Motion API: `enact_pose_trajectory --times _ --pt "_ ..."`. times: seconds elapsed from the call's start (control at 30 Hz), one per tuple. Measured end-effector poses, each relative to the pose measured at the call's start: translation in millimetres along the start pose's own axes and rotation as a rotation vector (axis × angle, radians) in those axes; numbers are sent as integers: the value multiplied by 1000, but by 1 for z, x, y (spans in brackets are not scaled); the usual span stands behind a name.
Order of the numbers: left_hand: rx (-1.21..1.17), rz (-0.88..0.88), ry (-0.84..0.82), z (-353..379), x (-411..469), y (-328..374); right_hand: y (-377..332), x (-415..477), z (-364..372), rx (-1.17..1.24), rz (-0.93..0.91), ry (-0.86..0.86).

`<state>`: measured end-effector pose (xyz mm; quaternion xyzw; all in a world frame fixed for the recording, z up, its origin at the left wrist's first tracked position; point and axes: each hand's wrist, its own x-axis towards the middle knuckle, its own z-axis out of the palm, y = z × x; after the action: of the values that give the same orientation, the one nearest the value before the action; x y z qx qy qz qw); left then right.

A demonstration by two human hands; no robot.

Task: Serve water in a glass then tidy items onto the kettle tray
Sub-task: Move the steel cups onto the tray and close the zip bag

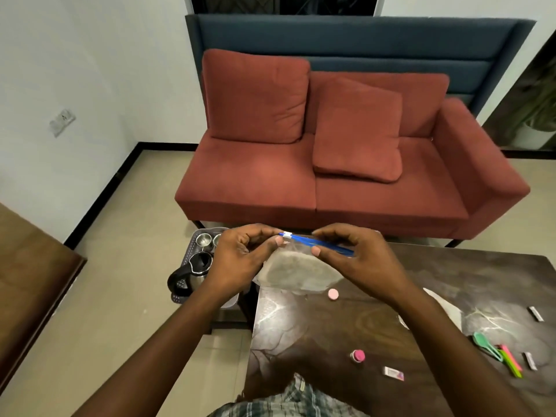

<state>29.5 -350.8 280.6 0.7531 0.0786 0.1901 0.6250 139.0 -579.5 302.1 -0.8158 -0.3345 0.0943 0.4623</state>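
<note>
Blue plastic forms the zip strip (319,242) along the top of the clear bag (301,272) that you hold with both hands above the far left corner of the dark, marbled surface (316,329). Your left hand (240,257) pinches the end of the strip at the small white slider (288,235), with fingers and thumb curled close together. Your right hand (358,254) grips the strip further to the right, the thumb under it and the fingers over it. The bag hangs down from the strip, and what is inside looks grey and I cannot tell what it is. The grey tray (195,236) stands lower, just beside the left edge of the surface, and it carries the steel and black kettle (192,272) and, behind it, small steel cups (204,238). On the surface lie a pink round cap (333,294) near the bag, a small pink pot (357,355) closer to you, a little sachet (393,373) beside it, and at the right some coloured plastic spoons (487,346). A red sofa (301,176) stands behind.
</note>
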Motion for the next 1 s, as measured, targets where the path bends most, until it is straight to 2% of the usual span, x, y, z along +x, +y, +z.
enact_pose_trajectory --times 0.2,0.5,1.0 --pt "53 7 -23 4 -2 16 -38 25 12 -33 -106 -101" --pt "79 25 -23 2 -8 27 -43 30 10 -157 -234 -107" --pt "95 68 16 -30 -12 24 -17 9 -37 -217 -227 -55"
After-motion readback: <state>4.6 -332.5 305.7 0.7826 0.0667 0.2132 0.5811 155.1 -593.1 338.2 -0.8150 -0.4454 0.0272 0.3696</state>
